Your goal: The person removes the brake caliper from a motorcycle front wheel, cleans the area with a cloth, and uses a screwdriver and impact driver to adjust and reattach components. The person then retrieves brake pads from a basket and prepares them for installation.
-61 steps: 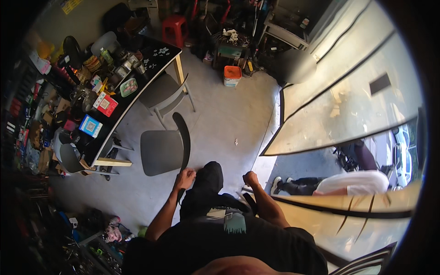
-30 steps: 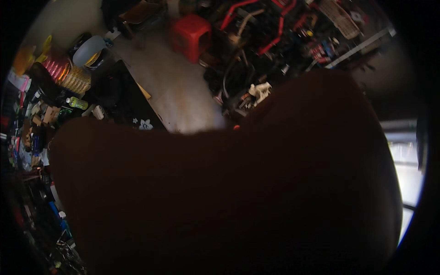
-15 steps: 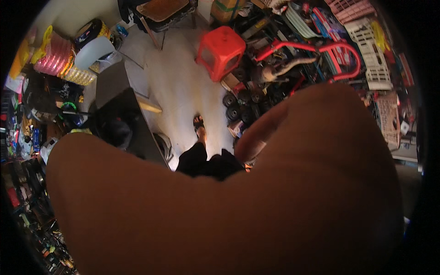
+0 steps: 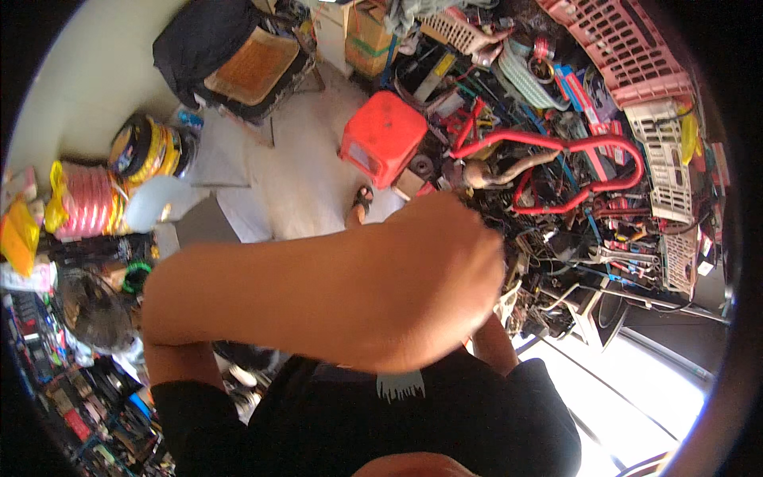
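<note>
In front of my chest, left hand (image 4: 453, 270): it hung close to my eyes, blurred at the edge; I could not tell whether its fingers were spread, pressed together or pinching anything.
Right hand: hidden behind the left one, where my right forearm (image 4: 494, 347) ran in from the near right; its fingers were out of sight too.
Left forearm (image 4: 302, 294): it lay across my view from a bent elbow at left, above my black shirt (image 4: 334, 421). A slow, level carriage seemed wisest to me, since an arm this near covered so much beneath it.
Red stool (image 4: 385, 127): it stood on the floor, on the far side of my hand and slightly left.
Red tube frame (image 4: 568, 146): bent into a loop, it lay farther right among a crowded heap; I saw no finger on it. Anything reached for there, I judged, called for a clear sight line and careful knuckles.
Sandalled foot (image 4: 363, 199): on the floor just nearer than the stool; firm footing seemed worth keeping.
Spanners (image 4: 628, 256): right, nearer than the frame.
Folding chair (image 4: 253, 67): far left, brown-seated, dark cloth over its back.
Pink crate (image 4: 628, 48): far right.
</note>
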